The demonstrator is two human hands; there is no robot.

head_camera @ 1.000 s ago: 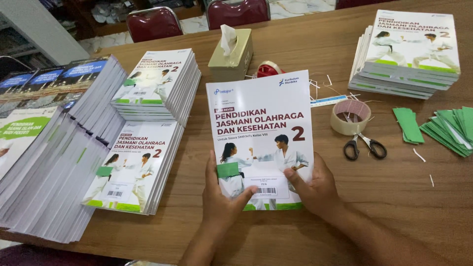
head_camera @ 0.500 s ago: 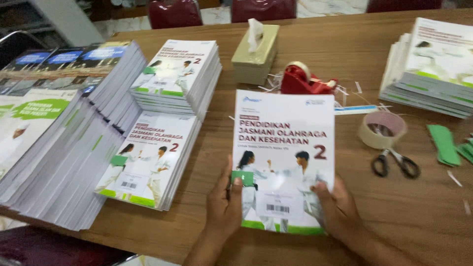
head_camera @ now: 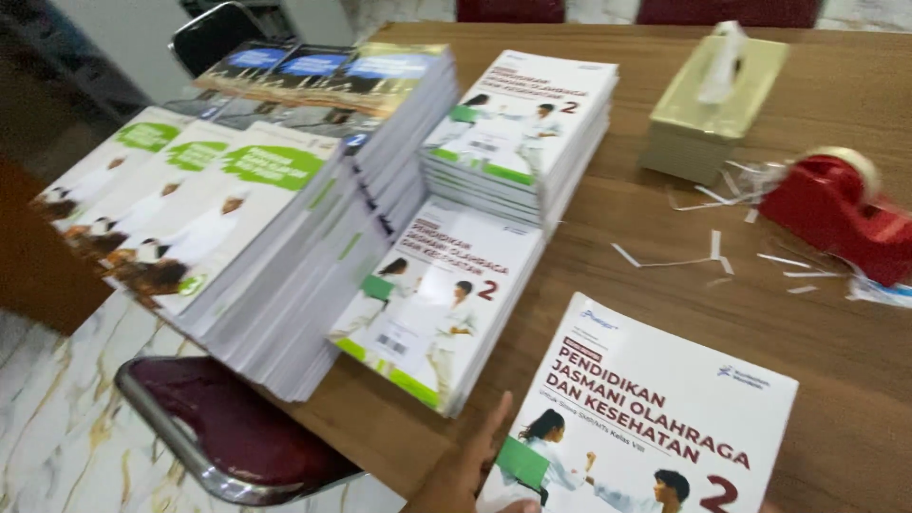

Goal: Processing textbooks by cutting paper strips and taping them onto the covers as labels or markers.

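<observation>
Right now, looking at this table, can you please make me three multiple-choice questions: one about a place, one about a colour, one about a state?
1. Where does the tissue box stand, relative to the tape dispenser?
A. left of it, farther back
B. on top of it
C. right of it

2. What colour is the tape dispenser?
A. blue
B. red
C. yellow

3. The textbook at the left hand is:
A. open in the middle
B. rolled up
C. closed, cover up

Answers:
1 A, the box sits up and left of the dispenser in the view.
2 B, its body is plainly red.
3 C, its front cover lies flat on the table.
</observation>
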